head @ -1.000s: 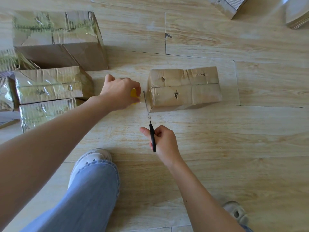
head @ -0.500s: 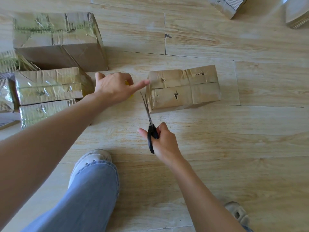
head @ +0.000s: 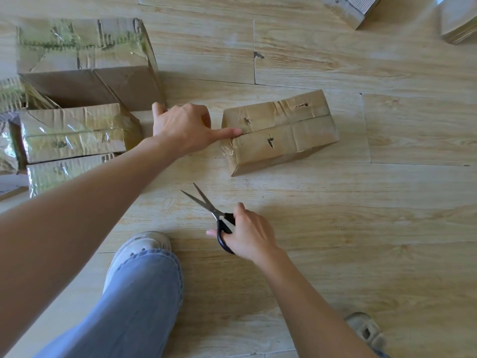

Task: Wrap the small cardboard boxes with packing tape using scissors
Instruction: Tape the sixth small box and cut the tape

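A small cardboard box [head: 286,135] lies on the wooden floor at centre, with clear tape shining on its near left corner. My left hand [head: 185,125] grips a yellow tape roll [head: 206,121], mostly hidden under the fingers, while its index finger stretches out and presses on the box's left end at the flap seam. My right hand [head: 250,233] holds black-handled scissors [head: 216,218] low over the floor in front of the box, blades apart and pointing up-left.
Several taped cardboard boxes [head: 74,130] are stacked at the left, a larger one [head: 85,60] behind them. More cardboard [head: 353,6] lies at the top right edge. My jeans-clad knee and white shoe [head: 139,249] sit at the bottom centre.
The scissors have drawn back from the box's left end toward me and their blades have spread. My left index finger has stretched out onto the box end, pressing there.
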Demonstrator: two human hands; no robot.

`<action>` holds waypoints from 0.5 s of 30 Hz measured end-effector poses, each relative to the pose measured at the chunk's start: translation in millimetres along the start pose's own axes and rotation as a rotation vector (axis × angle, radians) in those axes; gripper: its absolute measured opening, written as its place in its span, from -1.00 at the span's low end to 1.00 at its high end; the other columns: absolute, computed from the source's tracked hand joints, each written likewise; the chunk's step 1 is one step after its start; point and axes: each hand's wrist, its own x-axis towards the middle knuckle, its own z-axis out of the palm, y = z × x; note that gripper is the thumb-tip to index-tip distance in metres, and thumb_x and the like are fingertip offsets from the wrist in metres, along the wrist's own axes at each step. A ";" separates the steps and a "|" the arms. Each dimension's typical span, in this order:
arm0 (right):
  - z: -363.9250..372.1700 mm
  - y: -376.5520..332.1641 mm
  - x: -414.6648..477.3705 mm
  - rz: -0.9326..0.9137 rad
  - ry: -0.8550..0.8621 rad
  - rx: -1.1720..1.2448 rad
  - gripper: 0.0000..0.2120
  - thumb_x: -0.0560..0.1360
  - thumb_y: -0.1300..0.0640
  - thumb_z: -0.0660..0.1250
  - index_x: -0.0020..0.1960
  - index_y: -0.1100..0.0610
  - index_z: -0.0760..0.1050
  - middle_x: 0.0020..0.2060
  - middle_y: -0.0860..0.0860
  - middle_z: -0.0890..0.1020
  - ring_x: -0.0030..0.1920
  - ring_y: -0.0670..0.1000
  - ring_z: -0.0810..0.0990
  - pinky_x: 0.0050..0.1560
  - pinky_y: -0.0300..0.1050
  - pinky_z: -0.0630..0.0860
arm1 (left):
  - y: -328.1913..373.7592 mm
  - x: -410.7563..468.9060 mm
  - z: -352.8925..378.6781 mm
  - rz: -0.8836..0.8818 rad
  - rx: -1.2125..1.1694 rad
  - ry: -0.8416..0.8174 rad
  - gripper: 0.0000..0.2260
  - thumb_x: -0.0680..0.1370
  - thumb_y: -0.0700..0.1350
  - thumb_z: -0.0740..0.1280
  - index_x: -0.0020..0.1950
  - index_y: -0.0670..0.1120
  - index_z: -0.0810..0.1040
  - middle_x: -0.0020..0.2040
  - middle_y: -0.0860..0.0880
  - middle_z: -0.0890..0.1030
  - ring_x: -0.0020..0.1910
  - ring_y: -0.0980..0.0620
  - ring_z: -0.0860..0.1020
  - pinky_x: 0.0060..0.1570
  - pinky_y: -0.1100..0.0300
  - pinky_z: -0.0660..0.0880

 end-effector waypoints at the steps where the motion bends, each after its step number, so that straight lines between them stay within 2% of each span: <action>1: 5.3 2.4 -1.2 0.028 0.033 -0.006 -0.39 0.42 -0.40 0.28 0.06 0.14 0.30 -0.20 -0.04 0.51 -0.21 0.02 0.53 -0.27 -0.12 0.36 | 1.0 0.2 -0.3 0.005 0.002 -0.001 -0.25 0.14 0.69 -0.01 -0.25 0.07 0.50 -0.44 0.07 0.51 -0.34 0.17 0.37 0.27 -0.13 0.13; 4: 17.7 7.4 -2.3 0.045 0.126 -0.091 -0.49 0.53 -0.20 0.28 0.22 0.18 0.30 0.09 0.05 0.52 0.12 0.08 0.49 0.08 -0.07 0.37 | 0.2 -1.8 -0.9 0.028 0.000 -0.012 -0.26 0.19 0.67 -0.06 -0.24 0.06 0.49 -0.44 0.05 0.52 -0.34 0.17 0.39 0.27 -0.15 0.12; 6: 20.7 8.1 -2.6 0.029 0.147 -0.092 -0.54 0.57 -0.10 0.26 0.29 0.19 0.28 0.21 0.07 0.47 0.22 0.08 0.44 0.15 -0.08 0.37 | -3.3 -2.3 -0.6 0.027 -0.057 -0.021 -0.26 0.32 0.60 -0.14 -0.21 0.03 0.53 -0.43 0.02 0.54 -0.30 0.10 0.44 0.26 -0.14 0.10; 8: 22.1 6.6 -2.7 0.021 0.152 -0.055 -0.55 0.60 -0.05 0.23 0.36 0.19 0.29 0.27 0.07 0.44 0.26 0.06 0.42 0.09 -0.10 0.42 | -8.5 -2.3 0.8 -0.007 -0.156 -0.026 -0.32 0.49 0.46 -0.14 -0.18 0.01 0.58 -0.41 0.03 0.54 -0.25 0.05 0.45 0.19 -0.06 0.10; 10: 21.0 4.9 -3.3 -0.004 0.156 -0.085 -0.58 0.63 0.06 0.18 0.44 0.18 0.25 0.36 0.04 0.38 0.30 0.03 0.41 0.00 -0.13 0.46 | -13.7 -2.6 1.6 -0.036 -0.234 -0.029 -0.46 0.60 0.28 -0.07 -0.14 0.02 0.60 -0.36 0.06 0.52 -0.16 0.00 0.46 0.12 0.02 0.08; 13: 19.3 3.8 -4.3 -0.014 0.097 -0.124 -0.49 0.60 0.32 0.14 0.52 0.18 0.14 0.50 0.02 0.25 0.31 0.03 0.45 -0.08 -0.16 0.45 | -21.5 -4.3 0.5 -0.039 -0.302 -0.070 -0.67 0.57 0.09 0.05 -0.11 0.05 0.59 -0.22 0.06 0.56 -0.05 -0.03 0.44 0.05 0.09 0.06; 15: 12.3 -1.4 -6.2 -0.027 0.084 -0.176 -0.53 0.58 0.34 0.15 0.47 0.20 0.23 0.41 0.06 0.39 0.17 0.05 0.56 -0.21 -0.19 0.36 | -27.1 -5.7 -2.1 -0.041 -0.353 -0.106 -0.77 0.55 0.01 0.12 -0.09 0.10 0.58 -0.12 0.04 0.57 -0.06 0.02 0.40 0.05 0.10 0.05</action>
